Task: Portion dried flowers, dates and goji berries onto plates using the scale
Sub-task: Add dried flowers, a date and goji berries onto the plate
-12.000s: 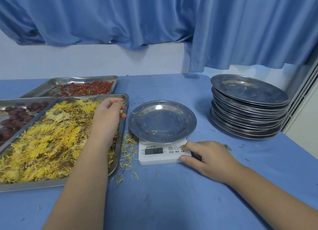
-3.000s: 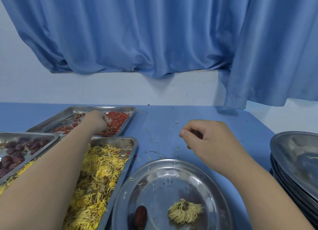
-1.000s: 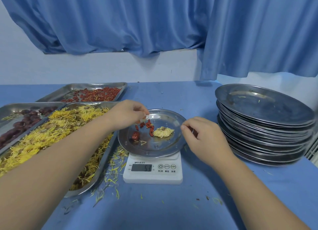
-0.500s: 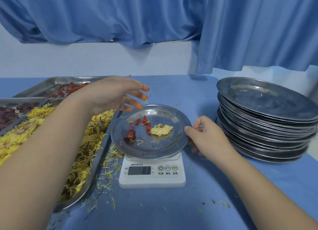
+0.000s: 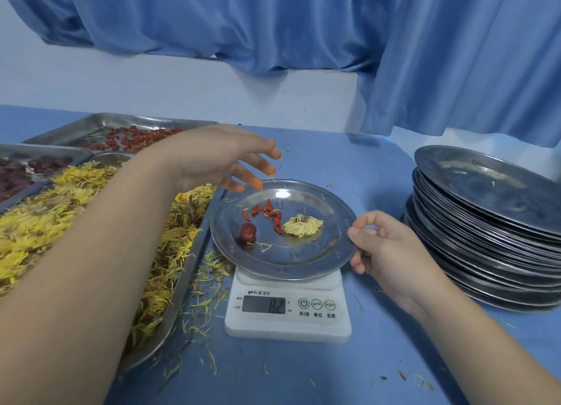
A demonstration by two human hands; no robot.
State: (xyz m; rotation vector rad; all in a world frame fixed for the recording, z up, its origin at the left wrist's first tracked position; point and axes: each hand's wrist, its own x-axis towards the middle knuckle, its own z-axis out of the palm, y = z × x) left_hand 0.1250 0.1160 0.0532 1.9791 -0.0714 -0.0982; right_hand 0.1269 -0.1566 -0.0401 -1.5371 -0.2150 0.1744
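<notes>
Plate [image 5: 282,259] sits on the scale [image 5: 288,313], and the right hand [image 5: 385,247] grips its right rim, thumb on top. Just left of that hand, on the plate, lie a flower [image 5: 302,225], goji berries [image 5: 270,212] and a date [image 5: 248,231]. The left hand [image 5: 218,159] hovers over the far rim, fingers spread and empty. A stack [image 5: 485,222] of plates stands to the right hand's right.

my right hand [image 5: 385,247] fills the gap between the plate [image 5: 306,193] and the stack [image 5: 485,222] on the right. the flower tray [image 5: 182,271] crowds the plate's left, with my left hand [image 5: 218,159] over its far rim. near the scale [image 5: 288,328], the table [image 5: 303,377] lies open.
</notes>
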